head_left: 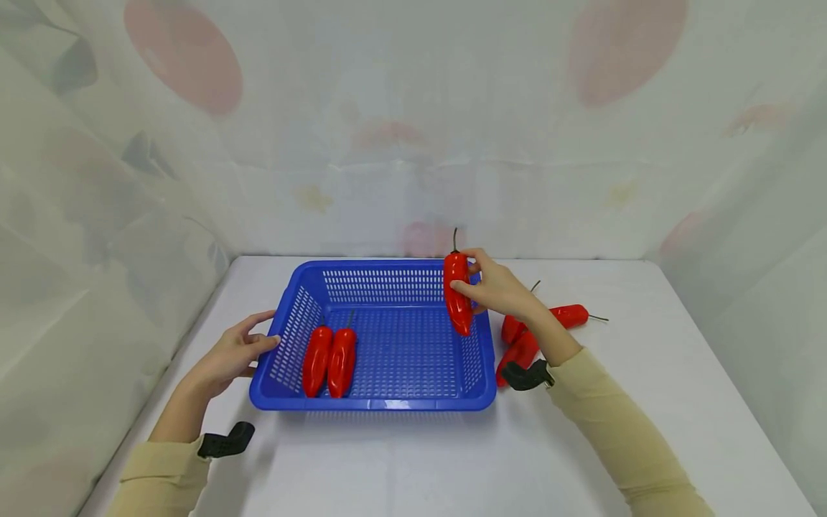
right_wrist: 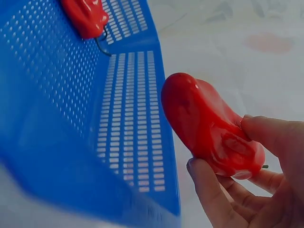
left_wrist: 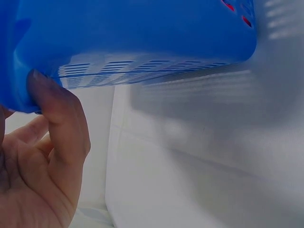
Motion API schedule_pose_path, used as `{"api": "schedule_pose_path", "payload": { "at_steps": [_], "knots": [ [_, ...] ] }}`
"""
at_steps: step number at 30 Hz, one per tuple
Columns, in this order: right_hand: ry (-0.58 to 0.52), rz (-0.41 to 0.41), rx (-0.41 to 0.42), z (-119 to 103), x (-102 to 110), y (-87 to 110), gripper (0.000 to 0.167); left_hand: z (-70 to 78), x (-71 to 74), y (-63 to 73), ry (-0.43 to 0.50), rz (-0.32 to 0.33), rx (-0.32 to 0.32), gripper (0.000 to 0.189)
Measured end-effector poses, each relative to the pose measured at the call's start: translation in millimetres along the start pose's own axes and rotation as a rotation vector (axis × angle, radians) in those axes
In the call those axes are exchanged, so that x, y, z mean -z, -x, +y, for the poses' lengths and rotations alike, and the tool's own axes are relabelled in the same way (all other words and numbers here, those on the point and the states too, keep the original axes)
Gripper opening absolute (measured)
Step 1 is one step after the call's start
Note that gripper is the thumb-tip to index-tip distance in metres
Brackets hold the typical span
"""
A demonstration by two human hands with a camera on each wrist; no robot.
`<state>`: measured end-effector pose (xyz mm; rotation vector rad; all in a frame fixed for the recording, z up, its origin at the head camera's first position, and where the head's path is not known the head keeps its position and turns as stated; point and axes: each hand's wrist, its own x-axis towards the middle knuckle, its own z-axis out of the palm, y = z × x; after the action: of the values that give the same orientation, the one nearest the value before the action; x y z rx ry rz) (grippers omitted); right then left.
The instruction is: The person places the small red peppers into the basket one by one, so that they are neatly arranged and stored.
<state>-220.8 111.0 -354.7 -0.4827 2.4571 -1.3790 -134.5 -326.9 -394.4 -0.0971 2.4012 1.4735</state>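
Note:
My right hand (head_left: 500,287) pinches a red chili pepper (head_left: 456,291) between thumb and fingers, over the right end of a blue plastic basket (head_left: 397,404). In the head view its dark stem points up. The right wrist view shows the pepper (right_wrist: 209,128) close up, its wide red body beside the basket rim. On the other side, my left hand (head_left: 235,353) grips the basket's left rim. Some of its fingers are hidden behind the rim. Two red peppers, a left one (head_left: 317,361) and a right one (head_left: 342,362), lie side by side inside the basket, at its left.
To the right of the basket more red peppers lie on the white table (head_left: 646,402), among them one (head_left: 570,316) with its stem to the right and one (head_left: 519,353) partly behind my right forearm. Patterned sheeting (head_left: 400,143) hangs behind the table and at both sides.

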Motion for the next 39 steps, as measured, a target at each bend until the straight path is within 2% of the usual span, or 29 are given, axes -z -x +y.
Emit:
{"api": "schedule_pose_path", "payload": {
  "at_steps": [9, 26, 39],
  "knots": [
    [-0.041, -0.052, 0.013, -14.4, -24.3, -12.5, 0.067, -1.3, 0.7, -2.1, 0.003, -0.006, 0.010, 0.072],
    [-0.102, -0.100, 0.005, -20.1, -74.0, -40.2, 0.061, -2.0, 1.8, -2.6, 0.022, -0.019, 0.003, 0.072],
    [-0.063, -0.152, -0.040, -16.1, -98.2, -57.8, 0.059, 2.9, 0.9, 0.9, 0.020, -0.019, 0.005, 0.072]
  ]
}}
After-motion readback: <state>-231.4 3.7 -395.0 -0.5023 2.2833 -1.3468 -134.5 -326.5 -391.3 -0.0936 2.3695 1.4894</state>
